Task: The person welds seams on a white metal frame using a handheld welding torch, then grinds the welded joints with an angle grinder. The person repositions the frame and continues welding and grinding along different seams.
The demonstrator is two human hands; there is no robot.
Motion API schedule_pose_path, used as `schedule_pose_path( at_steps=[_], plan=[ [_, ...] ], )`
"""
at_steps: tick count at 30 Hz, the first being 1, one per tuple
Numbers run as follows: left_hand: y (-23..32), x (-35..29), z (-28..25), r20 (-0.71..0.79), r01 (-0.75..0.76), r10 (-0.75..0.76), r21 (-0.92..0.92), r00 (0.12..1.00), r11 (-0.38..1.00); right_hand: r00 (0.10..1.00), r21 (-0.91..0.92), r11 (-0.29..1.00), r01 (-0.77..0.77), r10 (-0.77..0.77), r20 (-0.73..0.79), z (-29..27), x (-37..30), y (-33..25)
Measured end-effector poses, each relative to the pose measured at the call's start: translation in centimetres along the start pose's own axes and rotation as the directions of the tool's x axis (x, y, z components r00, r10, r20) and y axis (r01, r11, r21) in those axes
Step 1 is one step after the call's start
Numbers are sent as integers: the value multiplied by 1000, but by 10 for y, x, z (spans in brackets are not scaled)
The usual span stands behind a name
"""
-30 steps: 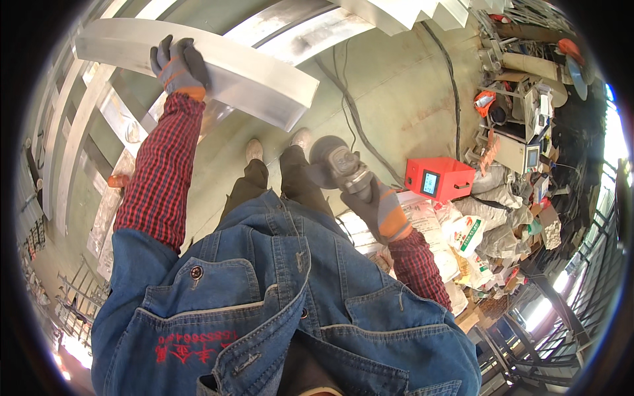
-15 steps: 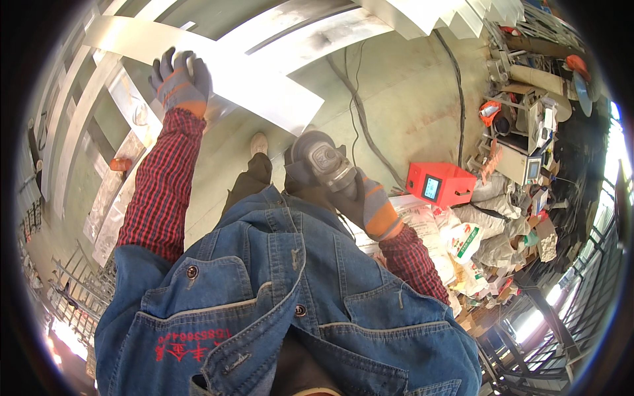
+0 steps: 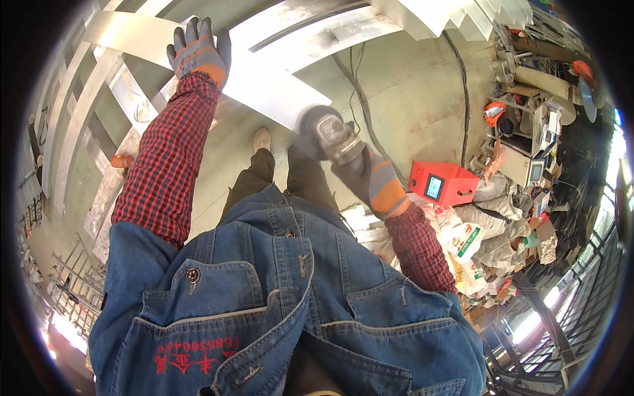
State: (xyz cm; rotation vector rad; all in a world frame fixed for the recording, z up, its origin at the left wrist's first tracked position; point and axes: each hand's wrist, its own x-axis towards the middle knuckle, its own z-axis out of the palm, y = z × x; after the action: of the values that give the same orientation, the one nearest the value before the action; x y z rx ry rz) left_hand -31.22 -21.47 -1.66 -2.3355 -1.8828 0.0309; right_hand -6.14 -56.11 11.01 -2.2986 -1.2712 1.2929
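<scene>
A bright, flat metal bar runs slantwise across the far middle, its near end toward the right. My left hand, in a grey and orange work glove, rests on this bar with its fingers spread. In my gloved right hand is an angle grinder, gripped by its body. The grinder's head is at the bar's near right end; its dark disc is blurred. Whether the disc touches the metal, I cannot tell. My right fingers are partly hidden behind the tool.
More metal bars form a frame at the left. Dark cables cross the floor. On the right stand a red box with a small screen, plastic sacks and cluttered equipment. Folded metal pieces lie at the far edge.
My left hand has shifted right and farther away on the bar. The grinder has moved slightly right and away from me, along with my right hand, and its head has turned.
</scene>
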Motion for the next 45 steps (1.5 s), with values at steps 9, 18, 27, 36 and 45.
schedule_pose_path(
  at_steps=[9,18,27,36,45],
  plan=[
    [1,0,-2,-2,6,-6,-16,1000,1000,980,44,983,180,-183,75,26,-20,3],
    [1,0,-3,-3,6,-6,-13,1000,1000,995,16,1000,21,-23,102,3,2,8],
    [-1,-1,-2,-21,-12,11,-28,1000,1000,998,99,994,46,-50,37,-4,16,9],
    [-2,1,4,-30,-9,8,-54,1000,998,994,16,998,64,-65,91,-4,10,2],
    [-3,1,5,-29,-20,19,-59,999,998,986,-23,996,86,-81,143,-5,10,7]
  ],
)
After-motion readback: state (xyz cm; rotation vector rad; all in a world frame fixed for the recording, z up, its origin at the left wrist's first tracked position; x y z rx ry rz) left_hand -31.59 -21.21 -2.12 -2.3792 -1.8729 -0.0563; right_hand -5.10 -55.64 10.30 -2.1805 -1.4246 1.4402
